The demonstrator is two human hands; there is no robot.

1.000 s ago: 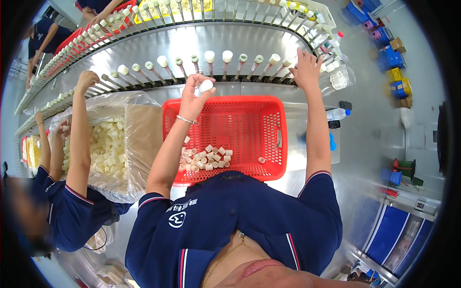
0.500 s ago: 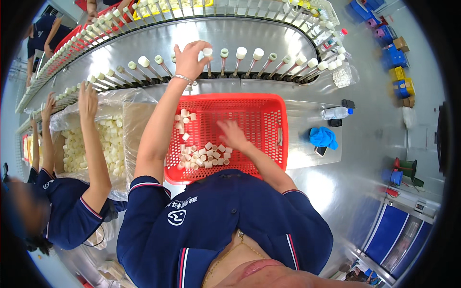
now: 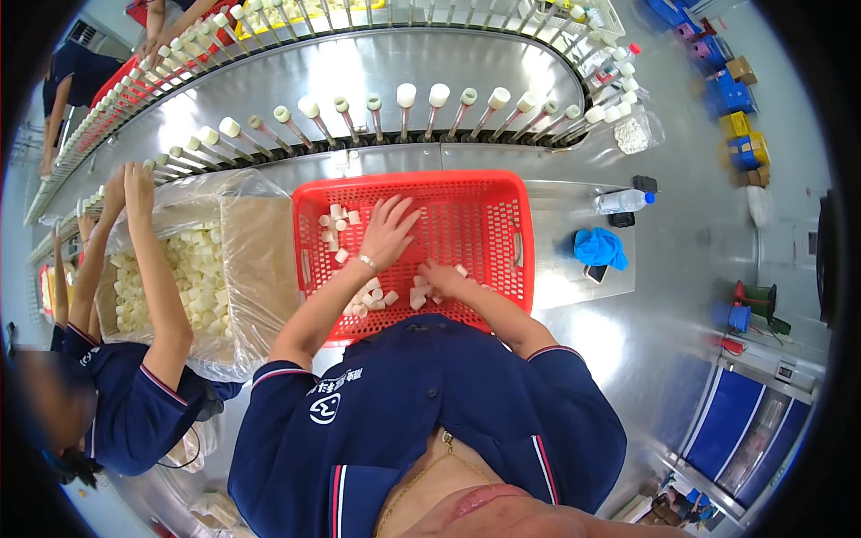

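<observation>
My left hand point(image 3: 387, 235) hangs over the red basket point(image 3: 523, 296), fingers spread, with nothing visible in it. Low in the same basket, my right hand point(image 3: 439, 278) is bent down among short white hollow cylinders point(image 3: 420, 292). Its fingers look curled together, but what they hold is hidden. More of these cylinders point(image 3: 336, 224) lie loose along the basket's left side and under my left wrist. Beyond the basket, upright rods point(image 3: 405, 121) stand in a curved row, topped with white or greenish cylinders point(image 3: 439, 95).
To my left, a plastic-lined carton point(image 3: 256, 269) holds many cream cylinders, and a co-worker's hands point(image 3: 134, 175) reach to the rods. A water bottle point(image 3: 625, 201), a blue cloth point(image 3: 601, 248) and a phone point(image 3: 595, 273) lie on the right. A metal table point(image 3: 350, 67) fills the loop of rods.
My left hand has come down from a white cylinder on a rod to over the basket. My right hand has moved down among the loose cylinders. The co-worker's raised hand has shifted left.
</observation>
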